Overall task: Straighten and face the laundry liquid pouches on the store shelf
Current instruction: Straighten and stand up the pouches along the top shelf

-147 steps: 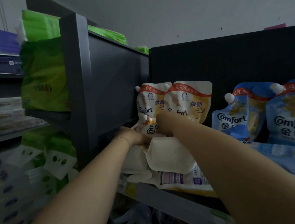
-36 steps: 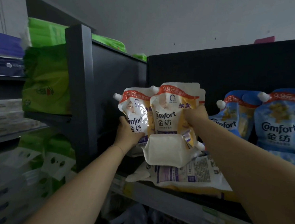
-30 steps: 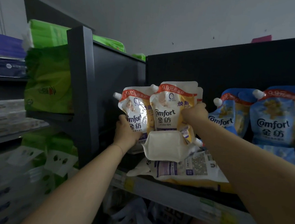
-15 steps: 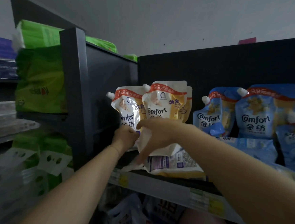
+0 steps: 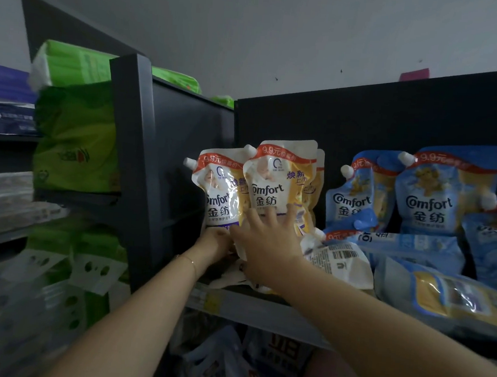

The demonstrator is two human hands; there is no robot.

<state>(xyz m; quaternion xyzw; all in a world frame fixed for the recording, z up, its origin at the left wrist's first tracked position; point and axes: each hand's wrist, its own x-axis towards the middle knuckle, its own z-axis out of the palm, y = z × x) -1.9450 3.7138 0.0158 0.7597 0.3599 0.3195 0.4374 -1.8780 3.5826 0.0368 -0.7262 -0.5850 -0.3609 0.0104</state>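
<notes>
Pouches (image 5: 274,184) — glossy, spouted plastic — touched by right hand (image 5: 266,244).

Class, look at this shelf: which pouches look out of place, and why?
A white pouch lies flat, barcode up, beside the right hand. A blue pouch and a yellow-banded pouch right of it also lie down; the others stand facing forward.

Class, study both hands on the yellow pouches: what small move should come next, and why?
Probably the left hand, gripping its base, should tip the left yellow pouch upright, level with the front yellow pouch. It leans left at the spout, while the right hand presses flat on the front one, steadying it.
</notes>
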